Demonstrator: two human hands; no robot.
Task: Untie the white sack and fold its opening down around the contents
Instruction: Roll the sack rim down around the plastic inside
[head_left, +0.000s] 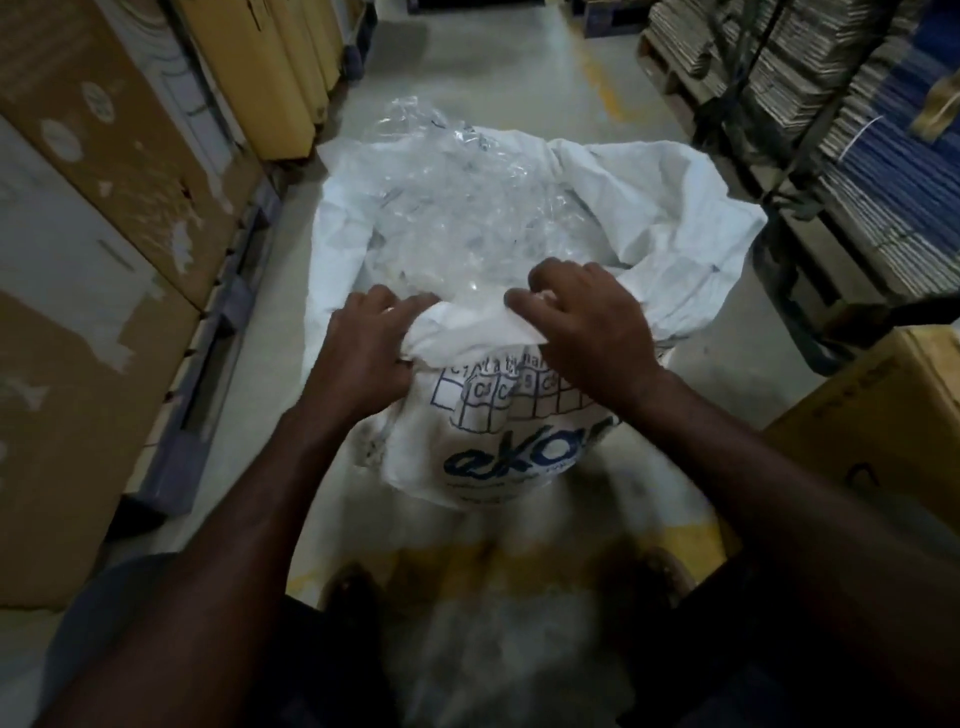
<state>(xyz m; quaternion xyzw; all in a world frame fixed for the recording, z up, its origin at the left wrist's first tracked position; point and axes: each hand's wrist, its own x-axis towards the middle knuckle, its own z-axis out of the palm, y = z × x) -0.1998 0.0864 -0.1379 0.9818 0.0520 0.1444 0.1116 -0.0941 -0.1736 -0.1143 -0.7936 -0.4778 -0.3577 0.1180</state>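
1. The left hand (363, 345) and the right hand (587, 322) both grip the near rim of the white sack (498, 415), fingers curled over the folded cloth.
2. The white sack stands on the floor (519, 93) at the centre, mouth open, blue print on its near side.
3. Clear crumpled plastic (457, 208) fills it, toward 12 o'clock.
4. Cardboard boxes (104, 171) stand at 9 o'clock; stacked flat cartons (857, 156) at 2 o'clock.

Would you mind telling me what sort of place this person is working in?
Most likely a warehouse or stockroom aisle: tall cardboard cartons line one side, stacks of flattened cardboard sit on pallets opposite, and the concrete floor carries painted yellow lines.
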